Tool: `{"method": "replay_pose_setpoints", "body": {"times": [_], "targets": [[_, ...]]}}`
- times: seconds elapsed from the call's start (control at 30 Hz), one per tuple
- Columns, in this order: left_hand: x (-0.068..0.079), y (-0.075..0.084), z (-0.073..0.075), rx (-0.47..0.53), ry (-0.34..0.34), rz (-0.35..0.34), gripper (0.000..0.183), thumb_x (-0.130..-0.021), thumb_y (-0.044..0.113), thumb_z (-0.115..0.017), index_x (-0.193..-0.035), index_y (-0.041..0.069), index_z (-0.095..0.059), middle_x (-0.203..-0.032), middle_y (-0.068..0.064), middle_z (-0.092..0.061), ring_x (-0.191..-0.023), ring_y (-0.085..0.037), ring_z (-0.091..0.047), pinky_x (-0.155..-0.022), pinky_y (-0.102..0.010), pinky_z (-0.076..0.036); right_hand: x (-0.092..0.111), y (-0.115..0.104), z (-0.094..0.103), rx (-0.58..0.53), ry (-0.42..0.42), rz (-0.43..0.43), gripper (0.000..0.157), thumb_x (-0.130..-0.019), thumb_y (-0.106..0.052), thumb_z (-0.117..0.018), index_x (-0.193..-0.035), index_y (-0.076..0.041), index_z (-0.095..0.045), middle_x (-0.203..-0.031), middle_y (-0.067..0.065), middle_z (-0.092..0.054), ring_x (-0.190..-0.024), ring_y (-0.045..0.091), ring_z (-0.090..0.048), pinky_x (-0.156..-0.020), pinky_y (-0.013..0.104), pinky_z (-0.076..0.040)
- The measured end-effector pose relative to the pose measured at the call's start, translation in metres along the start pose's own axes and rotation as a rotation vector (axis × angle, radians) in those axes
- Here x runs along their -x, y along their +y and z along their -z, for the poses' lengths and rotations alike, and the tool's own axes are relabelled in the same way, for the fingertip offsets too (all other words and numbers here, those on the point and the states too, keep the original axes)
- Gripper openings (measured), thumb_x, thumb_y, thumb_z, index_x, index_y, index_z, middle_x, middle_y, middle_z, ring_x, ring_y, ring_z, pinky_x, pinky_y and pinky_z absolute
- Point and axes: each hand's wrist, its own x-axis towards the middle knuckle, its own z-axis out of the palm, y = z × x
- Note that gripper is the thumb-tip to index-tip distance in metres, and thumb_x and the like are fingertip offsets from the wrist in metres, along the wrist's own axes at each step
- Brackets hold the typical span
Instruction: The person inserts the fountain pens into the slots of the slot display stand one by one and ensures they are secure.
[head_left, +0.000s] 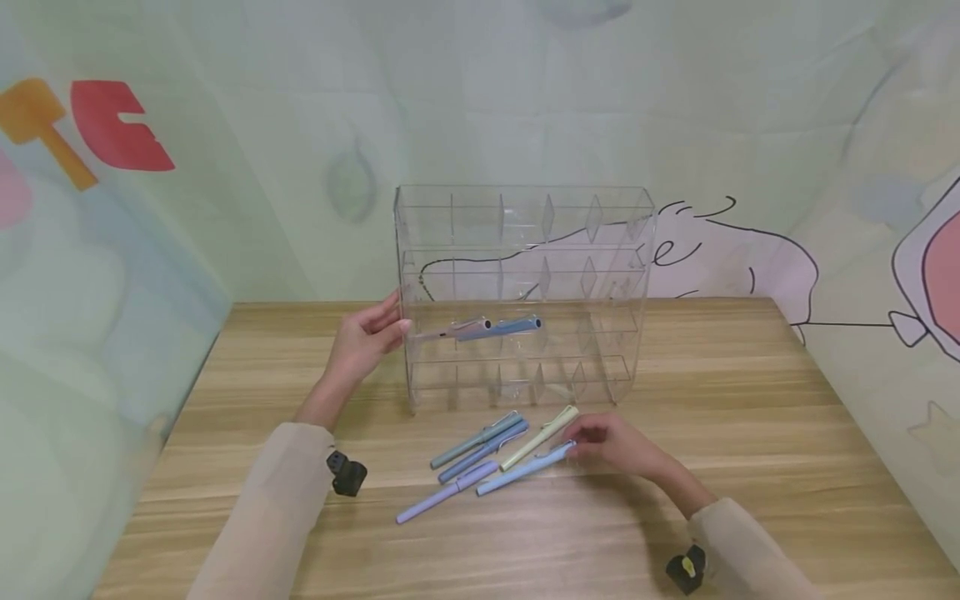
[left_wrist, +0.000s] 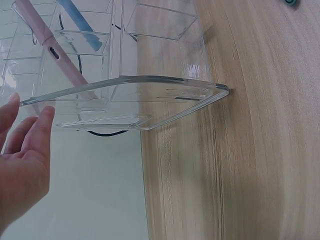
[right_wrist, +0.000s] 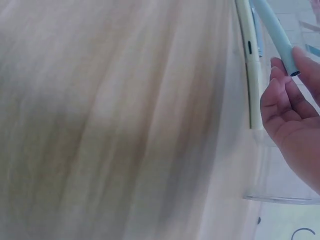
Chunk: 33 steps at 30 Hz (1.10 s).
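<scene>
The right fingers [head_left: 590, 422] are pinching the light-blue pen [head_left: 525, 470] by its far-right end, axis running near-left, while the left fingers [head_left: 380, 319] are gripping the clear organiser's [head_left: 517, 272] left wall.

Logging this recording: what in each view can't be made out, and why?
Head: any lettering on the lavender pen, too small to tell.
Left wrist: the upper end of the blue pen, cut off by the top edge; part of the left hand, by the left edge.
Right wrist: the far end of the light blue pen, cut off by the top edge; part of the right hand, by the right edge; the tabletop's grain, blurred.
</scene>
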Motion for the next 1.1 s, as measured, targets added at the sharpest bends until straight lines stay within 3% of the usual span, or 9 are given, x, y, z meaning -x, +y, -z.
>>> {"method": "replay_pose_setpoints", "body": {"times": [0.27,0.4,0.63,0.83,1.0,1.1], "targets": [[0.0,-0.001,0.0,-0.017,-0.004,0.001,0.051,-0.089,0.011,-0.059,-0.137,0.013,-0.041,-0.131,-0.016,-0.047,-0.114,-0.025,-0.052,-0.08,-0.02,-0.051,0.001,-0.01,0.01,-0.01,0.027,-0.032,0.022,-0.08,-0.002,-0.068,-0.1,0.006,-0.064,-0.093,0.012,-0.064,-0.085,0.021,-0.059,-0.074,0.024,-0.053],[0.0,0.0,0.0,-0.025,-0.005,0.006,0.051,-0.089,0.011,-0.059,-0.137,0.014,-0.041,-0.131,-0.015,-0.048,-0.113,-0.025,-0.052,-0.08,-0.02,-0.051,0.003,-0.018,0.019,-0.065,0.033,-0.055,0.02,-0.081,0.003,-0.064,-0.1,0.009,-0.061,-0.094,0.013,-0.061,-0.084,0.023,-0.057,-0.071,0.027,-0.054],[0.0,0.0,0.0,-0.024,-0.004,0.002,0.051,-0.089,0.011,-0.059,-0.137,0.014,-0.041,-0.131,-0.015,-0.048,-0.114,-0.025,-0.052,-0.08,-0.02,-0.051,0.002,-0.035,0.039,-0.142,0.116,-0.006,0.018,-0.081,0.009,-0.061,-0.1,0.01,-0.06,-0.097,0.022,-0.06,-0.083,0.024,-0.058,-0.071,0.032,-0.056],[0.001,0.001,0.001,-0.039,0.002,0.009,0.051,-0.09,0.012,-0.059,-0.137,0.015,-0.041,-0.131,-0.015,-0.048,-0.113,-0.025,-0.052,-0.08,-0.021,-0.051,0.002,-0.053,0.06,-0.095,0.233,0.014,0.018,-0.081,0.005,-0.064,-0.098,0.01,-0.06,-0.087,0.012,-0.063,-0.074,0.014,-0.06,-0.065,0.028,-0.055],[0.0,0.001,0.0,-0.045,0.003,0.013,0.051,-0.09,0.012,-0.059,-0.137,0.015,-0.041,-0.131,-0.015,-0.048,-0.113,-0.025,-0.052,-0.08,-0.021,-0.051,0.001,-0.07,0.075,-0.082,0.321,-0.006,0.021,-0.084,-0.001,-0.064,-0.101,0.01,-0.059,-0.09,0.004,-0.062,-0.078,0.012,-0.06,-0.071,0.027,-0.055],[-0.001,0.0,0.0,-0.049,0.003,0.006,0.05,-0.09,0.012,-0.059,-0.137,0.015,-0.041,-0.131,-0.015,-0.048,-0.113,-0.025,-0.052,-0.079,-0.02,-0.051,-0.001,-0.078,0.083,-0.087,0.376,0.027,0.022,-0.084,-0.002,-0.064,-0.101,0.01,-0.059,-0.088,-0.001,-0.063,-0.077,0.011,-0.061,-0.072,0.025,-0.054]]}}
